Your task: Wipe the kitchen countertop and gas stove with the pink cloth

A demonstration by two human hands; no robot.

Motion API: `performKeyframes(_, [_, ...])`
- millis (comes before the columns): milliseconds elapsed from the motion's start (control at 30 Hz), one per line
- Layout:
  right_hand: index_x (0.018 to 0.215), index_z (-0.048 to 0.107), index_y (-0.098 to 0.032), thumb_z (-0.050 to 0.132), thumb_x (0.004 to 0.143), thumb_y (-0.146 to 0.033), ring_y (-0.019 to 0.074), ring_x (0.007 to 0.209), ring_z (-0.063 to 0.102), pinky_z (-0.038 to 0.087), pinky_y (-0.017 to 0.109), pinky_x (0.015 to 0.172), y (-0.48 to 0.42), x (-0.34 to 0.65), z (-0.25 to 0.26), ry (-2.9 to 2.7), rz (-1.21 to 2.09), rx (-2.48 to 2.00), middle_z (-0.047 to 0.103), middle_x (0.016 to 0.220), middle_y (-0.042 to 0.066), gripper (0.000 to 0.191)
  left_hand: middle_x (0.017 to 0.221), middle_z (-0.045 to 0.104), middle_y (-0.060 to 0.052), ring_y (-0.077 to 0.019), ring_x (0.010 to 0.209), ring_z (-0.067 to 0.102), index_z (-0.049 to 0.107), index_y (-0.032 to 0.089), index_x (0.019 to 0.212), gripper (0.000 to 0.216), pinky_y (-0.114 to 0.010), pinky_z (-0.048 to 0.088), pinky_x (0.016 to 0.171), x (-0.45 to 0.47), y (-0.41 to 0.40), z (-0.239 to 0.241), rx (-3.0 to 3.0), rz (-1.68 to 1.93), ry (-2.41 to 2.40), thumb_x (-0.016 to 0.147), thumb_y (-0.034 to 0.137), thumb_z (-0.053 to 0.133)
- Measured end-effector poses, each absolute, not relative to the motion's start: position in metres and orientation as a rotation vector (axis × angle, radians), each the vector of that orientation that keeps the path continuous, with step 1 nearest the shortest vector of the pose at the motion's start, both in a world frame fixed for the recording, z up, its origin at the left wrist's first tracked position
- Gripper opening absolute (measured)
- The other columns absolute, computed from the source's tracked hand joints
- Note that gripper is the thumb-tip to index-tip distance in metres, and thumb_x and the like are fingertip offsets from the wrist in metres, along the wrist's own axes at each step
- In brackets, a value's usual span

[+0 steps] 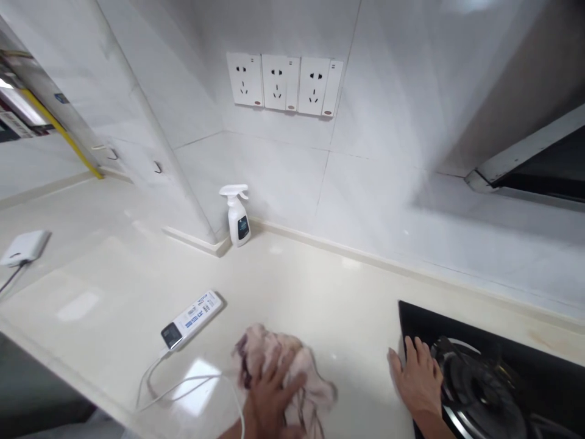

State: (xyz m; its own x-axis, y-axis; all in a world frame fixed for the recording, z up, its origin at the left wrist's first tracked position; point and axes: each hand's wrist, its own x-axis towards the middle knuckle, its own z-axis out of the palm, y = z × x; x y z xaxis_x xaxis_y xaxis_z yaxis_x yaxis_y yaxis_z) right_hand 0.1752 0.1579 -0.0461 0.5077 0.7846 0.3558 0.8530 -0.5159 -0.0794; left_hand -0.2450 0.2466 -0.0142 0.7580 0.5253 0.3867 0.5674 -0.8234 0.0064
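Note:
My left hand (269, 396) presses down on a crumpled pinkish cloth (308, 366) at the bottom middle, its fingers holding the bunched fabric against the pale countertop (356, 329). Both hand and cloth are slightly blurred. On the right, my right hand (418, 378) rests with its fingers apart over the left edge of a black gas stove (415, 320), beside the round burner (484, 390). Nothing shows in that hand. A white cable (192, 379) passes close to my left hand and crosses in front of the wrist.
A white power bank (196, 317) with a dark display lies left of the cloth. One white spray bottle (238, 219) stands at the wall corner, below several sockets (280, 82). A white box (26, 247) sits far left. Above the stove juts a hood edge (530, 152).

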Motion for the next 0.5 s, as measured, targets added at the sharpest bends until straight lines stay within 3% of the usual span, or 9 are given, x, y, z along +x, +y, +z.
performKeyframes(167, [0.145,0.053,-0.003,0.015,0.1,-0.067,0.041,0.148,0.037,0.03,0.06,0.118,0.16,0.17,-0.042,-1.373,-0.413,-2.546,0.048,0.152,0.027,0.087,0.169,0.03,-0.009,-0.0481,0.156,0.015,0.055,0.04,0.147,0.064,-0.076,0.009,0.12,-0.239,0.326,0.029,-2.588,-0.316,-1.832,0.087,0.056,0.066])
performKeyframes(333, [0.146,0.052,-0.003,0.019,0.102,-0.061,0.0395,0.15,0.034,0.028,0.059,0.119,0.162,0.166,-0.037,-1.381,-0.437,-2.568,0.048,0.153,0.028,0.081,0.17,0.024,-0.013,-0.0545,0.154,0.008,0.05,0.033,0.152,0.061,-0.086,0.009,0.113,-0.188,0.396,0.052,-2.446,-0.307,-2.165,0.095,0.053,0.057])
performKeyframes(400, [0.147,0.051,-0.002,0.02,0.102,-0.06,0.0391,0.151,0.033,0.027,0.058,0.12,0.163,0.165,-0.035,-1.381,-0.431,-2.58,0.046,0.155,0.027,0.079,0.169,0.025,-0.014,-0.0516,0.154,0.013,0.046,0.028,0.154,0.063,-0.083,0.013,0.115,-0.162,0.413,0.054,-2.523,-0.351,-2.178,0.097,0.051,0.058])
performKeyframes(500, [0.148,0.05,-0.001,0.021,0.103,-0.058,0.039,0.151,0.032,0.024,0.057,0.122,0.163,0.164,-0.034,-1.381,-0.425,-2.609,0.045,0.156,0.027,0.078,0.159,0.041,-0.014,-0.0373,0.145,0.04,0.049,0.022,0.148,0.061,-0.067,0.035,0.119,-0.122,0.42,0.053,-2.693,-0.399,-2.025,0.096,0.048,0.065])
